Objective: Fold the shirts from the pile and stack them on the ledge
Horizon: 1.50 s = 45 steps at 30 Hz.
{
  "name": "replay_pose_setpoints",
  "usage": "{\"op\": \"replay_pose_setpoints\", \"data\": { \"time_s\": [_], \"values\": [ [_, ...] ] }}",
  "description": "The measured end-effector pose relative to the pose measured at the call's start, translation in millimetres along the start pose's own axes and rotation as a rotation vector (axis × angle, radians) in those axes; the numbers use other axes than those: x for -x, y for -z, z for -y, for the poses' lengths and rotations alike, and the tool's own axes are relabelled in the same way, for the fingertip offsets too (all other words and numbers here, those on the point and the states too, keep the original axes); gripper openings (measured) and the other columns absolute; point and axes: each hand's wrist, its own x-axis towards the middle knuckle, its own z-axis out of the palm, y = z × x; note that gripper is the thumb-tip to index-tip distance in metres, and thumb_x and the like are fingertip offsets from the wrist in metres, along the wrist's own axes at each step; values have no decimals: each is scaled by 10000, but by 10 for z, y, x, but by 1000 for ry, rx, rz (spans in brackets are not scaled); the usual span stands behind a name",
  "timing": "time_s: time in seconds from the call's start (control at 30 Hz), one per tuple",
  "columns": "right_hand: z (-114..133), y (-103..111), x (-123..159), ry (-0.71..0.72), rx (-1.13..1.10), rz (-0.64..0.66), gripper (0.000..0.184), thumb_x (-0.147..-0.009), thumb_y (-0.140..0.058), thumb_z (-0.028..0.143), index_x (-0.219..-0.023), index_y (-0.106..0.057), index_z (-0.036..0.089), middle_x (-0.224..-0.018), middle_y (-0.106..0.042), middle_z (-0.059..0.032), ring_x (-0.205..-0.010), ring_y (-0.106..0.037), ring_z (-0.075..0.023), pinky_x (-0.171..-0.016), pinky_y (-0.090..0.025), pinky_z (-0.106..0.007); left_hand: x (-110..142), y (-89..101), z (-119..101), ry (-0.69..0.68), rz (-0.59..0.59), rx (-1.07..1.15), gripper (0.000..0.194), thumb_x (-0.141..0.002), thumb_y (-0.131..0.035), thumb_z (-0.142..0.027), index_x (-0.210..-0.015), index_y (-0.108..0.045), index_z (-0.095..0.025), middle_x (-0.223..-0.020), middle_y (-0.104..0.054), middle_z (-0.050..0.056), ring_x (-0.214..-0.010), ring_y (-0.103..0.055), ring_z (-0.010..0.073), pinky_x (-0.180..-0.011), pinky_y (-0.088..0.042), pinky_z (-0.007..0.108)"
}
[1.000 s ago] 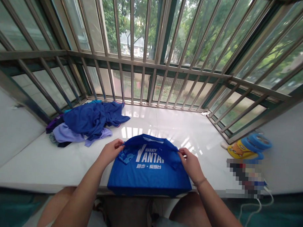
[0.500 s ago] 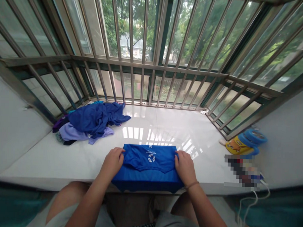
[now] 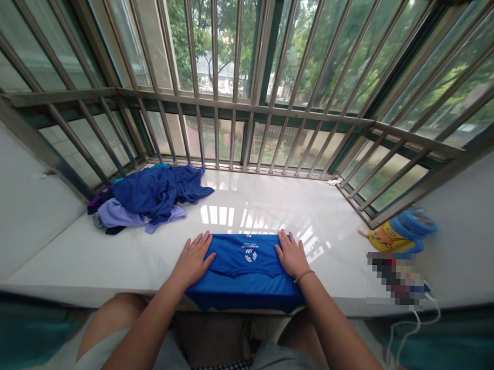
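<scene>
A blue shirt (image 3: 243,287) with a white round logo lies partly folded on the white sill in front of me. Its upper part is doubled over, and the lower part hangs over the sill's front edge. My left hand (image 3: 195,257) rests flat on the left end of the fold, fingers stretched out. On the right end lies my right hand (image 3: 292,254), fingers spread, with a thin band at its wrist. Neither hand grips the cloth.
Crumpled clothes (image 3: 153,195) in dark blue, lilac and purple are heaped at the left back of the sill (image 3: 246,206). At right stand a blue and yellow bottle (image 3: 397,233) and a pixelated item (image 3: 397,279) with white cables (image 3: 414,323). Metal bars (image 3: 249,107) line the window.
Both hands have let go of the shirt's folded corners. They have moved slightly inward, and their fingers have opened out flat on the cloth.
</scene>
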Motion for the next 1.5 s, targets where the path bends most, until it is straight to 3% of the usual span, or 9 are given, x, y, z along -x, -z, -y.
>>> {"op": "replay_pose_setpoints", "data": {
  "time_s": [0.17,0.33,0.5,0.63,0.83,1.0,1.1,1.3,1.5],
  "values": [
    [-94,130,-82,18,-10,-12,551,-1129,-350,343,-1653,-463,215,-1726,-423,-127,-1582,-386,-309,-1278,-304,-554,-179,137,58,52,8,65,535,-1111,-365,-376,-1601,-529,-236,-1668,-535,101,-1534,-487,280,-1301,-326,508],
    [-247,342,-305,36,-33,-1,364,-1062,-562,297,-1384,-696,194,-1395,-685,-154,-1288,-622,-284,-1064,-474,-364,-614,453,162,162,175,95,332,-970,-657,-352,-1259,-745,-216,-1286,-759,130,-1214,-675,304,-1010,-512,400],
    [-312,464,-543,2,-64,54,164,-988,-708,283,-1120,-789,226,-1197,-740,-98,-1120,-684,-255,-894,-486,-311,-1063,646,238,148,300,160,104,-796,-821,-287,-851,-773,-213,-875,-783,43,-878,-728,235,-744,-480,291],
    [-286,542,-690,-6,-111,-6,122,-979,-713,253,-1069,-786,212,-1105,-736,-76,-1039,-684,-207,-880,-467,-278,-1343,822,270,140,227,194,90,-775,-814,-267,-775,-742,-212,-827,-767,29,-840,-715,222,-718,-462,276],
    [-172,843,-790,-16,-192,-241,233,-1045,-554,249,-1189,-730,199,-1184,-687,-108,-1068,-649,-215,-945,-476,-304,-1547,1293,221,197,-40,221,176,-930,-659,-349,-1004,-730,-206,-1031,-789,63,-977,-717,235,-855,-509,304],
    [-99,925,-296,59,-322,-440,336,-1086,-437,320,-1219,-722,202,-1235,-674,-143,-1165,-631,-275,-1058,-492,-377,-1086,1407,235,200,-182,370,216,-919,-629,-391,-1037,-715,-231,-1033,-792,33,-927,-735,224,-874,-570,329],
    [-97,623,250,119,-411,-466,346,-1098,-425,374,-1190,-728,234,-1232,-686,-138,-1187,-643,-294,-1090,-510,-417,-563,1164,299,133,-116,434,169,-894,-615,-338,-1007,-702,-247,-1135,-791,51,-1004,-742,241,-958,-596,379],
    [-156,-215,1080,210,-410,-301,356,-1093,-438,372,-1137,-776,268,-1223,-719,-134,-1153,-691,-298,-1063,-574,-460,301,579,310,85,35,332,146,-884,-570,-212,-904,-703,-268,-1198,-760,69,-1195,-705,252,-1115,-552,403],
    [-59,-307,1284,166,-263,-359,365,-1078,-476,369,-1260,-772,259,-1370,-700,-150,-1250,-660,-328,-1106,-555,-519,489,453,265,79,-61,183,284,-981,-494,-253,-1100,-752,-251,-1292,-739,104,-1228,-699,275,-1143,-557,433]
  ]
}}
